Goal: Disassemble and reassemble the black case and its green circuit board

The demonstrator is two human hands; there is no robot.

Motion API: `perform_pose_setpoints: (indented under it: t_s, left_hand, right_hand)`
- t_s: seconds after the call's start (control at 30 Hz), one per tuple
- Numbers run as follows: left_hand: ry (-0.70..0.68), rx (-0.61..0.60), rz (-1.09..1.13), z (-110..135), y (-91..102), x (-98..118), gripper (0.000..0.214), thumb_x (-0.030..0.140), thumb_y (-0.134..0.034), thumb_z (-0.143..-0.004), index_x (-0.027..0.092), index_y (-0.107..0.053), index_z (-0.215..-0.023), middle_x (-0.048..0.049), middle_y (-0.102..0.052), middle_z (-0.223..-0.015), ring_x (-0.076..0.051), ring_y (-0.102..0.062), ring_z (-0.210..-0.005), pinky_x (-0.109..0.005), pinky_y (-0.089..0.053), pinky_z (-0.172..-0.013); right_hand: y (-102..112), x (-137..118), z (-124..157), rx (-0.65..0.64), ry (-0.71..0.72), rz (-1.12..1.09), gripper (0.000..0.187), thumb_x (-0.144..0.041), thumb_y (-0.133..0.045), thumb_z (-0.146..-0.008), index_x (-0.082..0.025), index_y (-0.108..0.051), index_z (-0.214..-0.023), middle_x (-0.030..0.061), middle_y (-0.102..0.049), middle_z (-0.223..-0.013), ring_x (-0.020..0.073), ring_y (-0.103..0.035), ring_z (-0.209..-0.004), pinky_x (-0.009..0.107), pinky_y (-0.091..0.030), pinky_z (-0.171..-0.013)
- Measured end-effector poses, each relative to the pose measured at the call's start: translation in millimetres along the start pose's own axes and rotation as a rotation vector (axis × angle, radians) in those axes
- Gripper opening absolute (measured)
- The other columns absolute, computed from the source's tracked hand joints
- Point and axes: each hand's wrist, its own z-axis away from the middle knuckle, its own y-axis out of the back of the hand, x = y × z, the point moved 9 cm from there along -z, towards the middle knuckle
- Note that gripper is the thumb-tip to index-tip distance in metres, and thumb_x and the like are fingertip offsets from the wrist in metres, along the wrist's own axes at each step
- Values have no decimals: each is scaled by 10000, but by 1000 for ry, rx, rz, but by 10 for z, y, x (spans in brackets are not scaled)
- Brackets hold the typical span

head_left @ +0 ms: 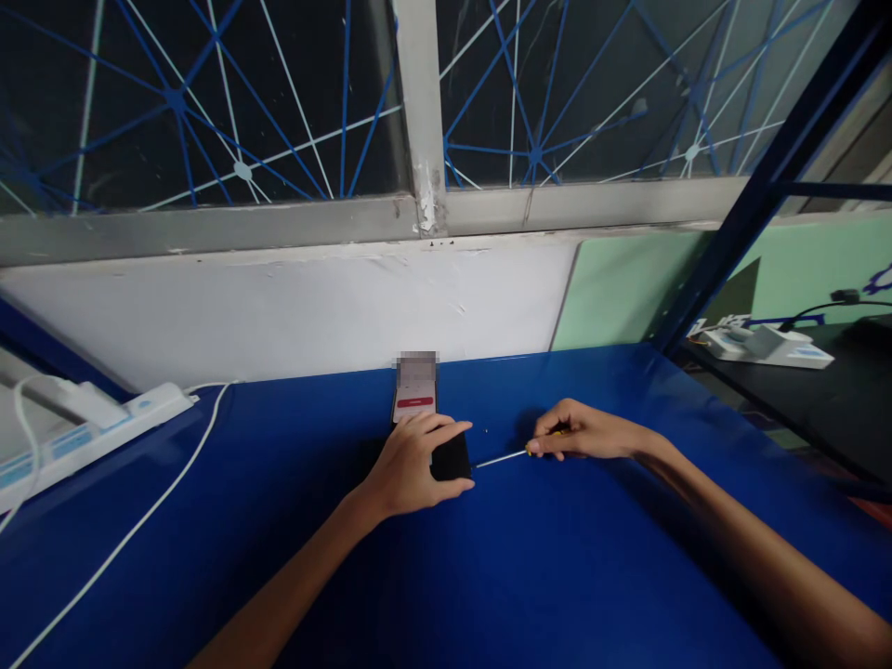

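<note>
My left hand (413,460) grips a small black device (452,459) lying on the blue table (530,567), fingers curled over its top and thumb along its lower edge. My right hand (582,431) pinches a thin screwdriver (500,458) with a yellow-and-black handle. Its metal shaft points left, with the tip at the right edge of the black device. Just behind the device stands a phone (415,390) with a lit screen showing a red bar. A tiny speck, perhaps a screw (486,429), lies on the table between the hands.
A white power strip (90,423) with a white cable (150,516) lies at the left. A white wall and a window with blue and white lines run along the back. At the right, a dark blue frame post (759,186) borders a neighbouring black bench holding a white device (767,345).
</note>
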Motion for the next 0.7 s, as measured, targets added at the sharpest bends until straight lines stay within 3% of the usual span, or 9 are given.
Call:
perform_pose_setpoints:
  t_s: [0.1, 0.2, 0.3, 0.43, 0.6, 0.7]
  left_hand:
    - [-10, 5, -3, -1, 2, 5, 626, 446, -756, -669, 290, -580, -1249, -78, -641, -1160, -301, -590, -1033, -524, -456, -893]
    - [-14, 13, 1, 0, 3, 0, 623, 446, -751, -670, 298, -580, -1250, -73, -639, -1160, -304, -590, -1034, -537, -452, -895]
    - [-15, 19, 13, 3, 2, -5, 615, 448, -754, -664, 298, -592, -1238, -73, -639, -1162, -308, -593, -1031, -544, -453, -897]
    - [-7, 16, 15, 1, 7, -4, 610, 441, -751, -666, 297, -593, -1238, -74, -640, -1157, -312, -594, -1021, -543, -455, -888]
    - [5, -5, 2, -2, 5, 1, 618, 432, -757, -663, 284, -589, -1240, -79, -633, -1161, -317, -586, -1030, -538, -450, -887]
    - [-4, 3, -2, -1, 8, 10, 615, 422, -761, -662, 290, -587, -1237, -76, -633, -1165, -311, -589, -1025, -534, -451, -886]
  right_hand:
    - [-6, -68, -10, 20, 41, 34, 445, -523, -530, -894, -140, -654, -706, -41, -472, -557, 70, -359, -483, 218, -256, -469]
    - [2, -77, -27, 54, 59, 42, 337, -486, -687, -788, -154, -636, -766, -44, -503, -610, 75, -396, -522, 214, -295, -493]
    - [-2, 21, -34, 55, -9, -41, 369, -445, -781, -692, -172, -603, -863, -53, -527, -609, 70, -415, -466, 202, -321, -438]
    - [-44, 66, -17, -2, -47, -72, 351, -493, -703, -766, -151, -626, -787, -29, -552, -598, 65, -438, -429, 199, -339, -405]
    - [-19, -25, -4, 27, -10, 8, 413, -507, -566, -878, -139, -671, -724, -37, -479, -551, 61, -377, -458, 200, -275, -433]
    - [-15, -79, -22, 53, 38, 47, 350, -478, -639, -835, -144, -671, -737, -40, -482, -575, 69, -387, -505, 206, -291, -473]
